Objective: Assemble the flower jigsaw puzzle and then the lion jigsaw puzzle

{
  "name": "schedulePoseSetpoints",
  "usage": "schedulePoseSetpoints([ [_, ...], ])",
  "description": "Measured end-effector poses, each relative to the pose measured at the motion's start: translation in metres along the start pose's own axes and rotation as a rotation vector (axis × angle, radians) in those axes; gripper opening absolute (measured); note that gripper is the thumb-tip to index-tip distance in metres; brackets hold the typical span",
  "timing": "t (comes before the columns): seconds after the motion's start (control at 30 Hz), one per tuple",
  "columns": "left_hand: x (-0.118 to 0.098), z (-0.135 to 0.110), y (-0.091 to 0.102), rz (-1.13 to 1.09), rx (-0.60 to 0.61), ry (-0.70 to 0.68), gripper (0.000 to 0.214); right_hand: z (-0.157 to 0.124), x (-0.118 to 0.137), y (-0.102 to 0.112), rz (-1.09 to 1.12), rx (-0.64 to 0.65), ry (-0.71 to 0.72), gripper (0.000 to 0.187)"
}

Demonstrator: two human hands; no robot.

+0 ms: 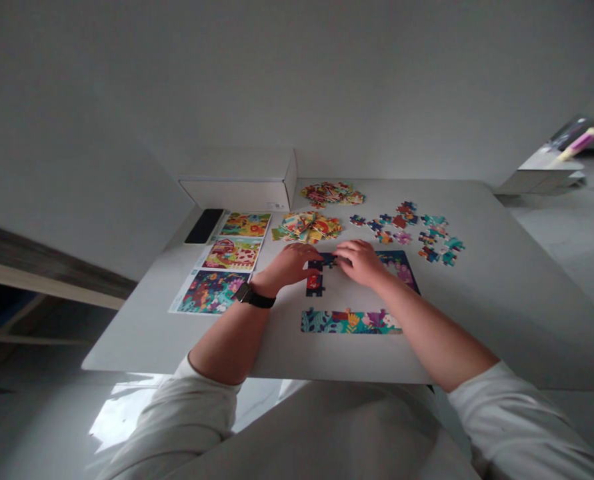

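A jigsaw puzzle frame lies partly joined on the table: a dark top-left section [315,285], a dark right section [401,268] and a separate teal flowered bottom strip [347,322]. My left hand [297,262], with a black watch on its wrist, rests at the top-left corner; its thumb is apart from its fingers, touching the pieces there. Close to it, my right hand [359,261] bends its fingers down onto a dark puzzle piece [331,259] along the top edge. The fingertips partly cover that piece.
Loose puzzle pieces [403,221] lie behind and to the right. Two piles, one yellowish [309,227] and one reddish [331,194], sit farther back. Picture sheets [231,254] and a black phone [204,227] are at left, before a white box [237,180] near the wall.
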State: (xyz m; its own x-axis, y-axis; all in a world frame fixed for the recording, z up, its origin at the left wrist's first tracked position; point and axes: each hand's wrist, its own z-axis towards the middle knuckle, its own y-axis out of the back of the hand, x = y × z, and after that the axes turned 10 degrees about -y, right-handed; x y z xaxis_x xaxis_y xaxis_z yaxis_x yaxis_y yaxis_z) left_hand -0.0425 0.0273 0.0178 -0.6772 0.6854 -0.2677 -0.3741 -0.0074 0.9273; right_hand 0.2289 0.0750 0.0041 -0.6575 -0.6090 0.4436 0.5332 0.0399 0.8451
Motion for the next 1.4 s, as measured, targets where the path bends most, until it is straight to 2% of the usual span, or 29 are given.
schedulePoseSetpoints([
  [0.13, -0.003, 0.002, 0.006, -0.027, -0.064, 0.012, 0.029, 0.003, -0.006, 0.029, 0.181, -0.175, -0.08, 0.028],
  [0.4, -0.016, 0.003, 0.004, -0.045, -0.007, -0.078, 0.037, -0.004, -0.035, 0.122, 0.344, -0.479, -0.27, 0.02],
  [0.5, -0.015, 0.002, 0.001, -0.026, 0.034, -0.092, 0.039, -0.011, -0.046, 0.145, 0.353, -0.507, -0.298, 0.02],
  [0.57, -0.012, 0.001, 0.0, -0.031, 0.042, -0.094, 0.039, -0.017, -0.054, 0.152, 0.337, -0.493, -0.319, 0.021],
  [0.7, -0.005, 0.001, -0.003, -0.065, 0.018, -0.092, 0.038, -0.032, -0.073, 0.139, 0.244, -0.399, -0.339, 0.021],
  [0.87, 0.004, -0.002, -0.009, -0.104, -0.008, -0.079, 0.041, -0.056, -0.091, 0.095, 0.157, -0.267, -0.391, 0.024],
  [0.97, 0.006, -0.002, -0.011, -0.116, -0.015, -0.07, 0.043, -0.063, -0.091, 0.077, 0.099, -0.177, -0.338, 0.02],
  [1.17, 0.005, 0.001, -0.008, -0.083, -0.004, -0.061, 0.04, -0.061, -0.086, 0.073, 0.06, -0.099, -0.257, 0.026],
  [1.4, -0.001, 0.004, -0.003, 0.041, -0.114, -0.03, 0.035, -0.062, -0.086, 0.066, 0.03, -0.082, -0.246, 0.024],
])
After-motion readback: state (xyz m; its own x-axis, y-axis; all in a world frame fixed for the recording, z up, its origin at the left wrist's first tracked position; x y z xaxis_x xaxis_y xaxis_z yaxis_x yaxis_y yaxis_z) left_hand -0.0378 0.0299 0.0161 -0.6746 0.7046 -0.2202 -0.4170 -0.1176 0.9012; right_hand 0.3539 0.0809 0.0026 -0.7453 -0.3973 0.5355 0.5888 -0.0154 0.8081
